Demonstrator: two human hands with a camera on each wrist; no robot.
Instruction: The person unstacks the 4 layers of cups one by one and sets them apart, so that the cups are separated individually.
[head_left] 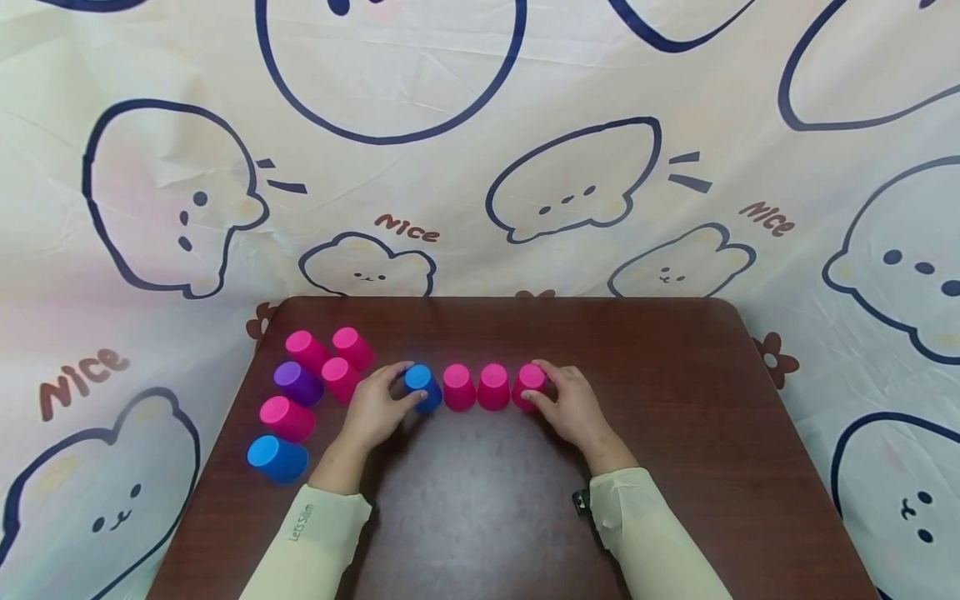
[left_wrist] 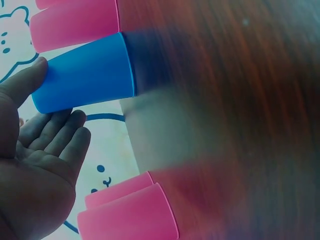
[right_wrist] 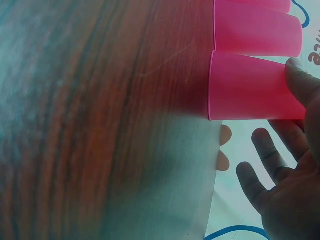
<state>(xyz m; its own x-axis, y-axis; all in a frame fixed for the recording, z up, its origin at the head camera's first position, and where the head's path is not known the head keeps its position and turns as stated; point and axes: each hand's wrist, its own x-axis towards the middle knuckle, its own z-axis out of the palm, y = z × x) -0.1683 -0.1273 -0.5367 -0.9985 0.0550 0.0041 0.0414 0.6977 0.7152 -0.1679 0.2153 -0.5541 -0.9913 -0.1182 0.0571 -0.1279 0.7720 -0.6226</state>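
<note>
Four cups stand upside down in a row across the table, the leftmost blue and the others pink. My left hand holds the blue cup between thumb and fingers near its closed end; in the left wrist view the thumb lies on the side of that cup. At the row's other end, my right hand grips a pink cup, with the thumb across its side in the right wrist view. Between them are a pink cup and another pink cup, neither held.
Left of my left hand stand more upturned cups: a blue cup, a purple cup and several pink ones, including a pink cup. The brown table ends at a printed cloth behind it.
</note>
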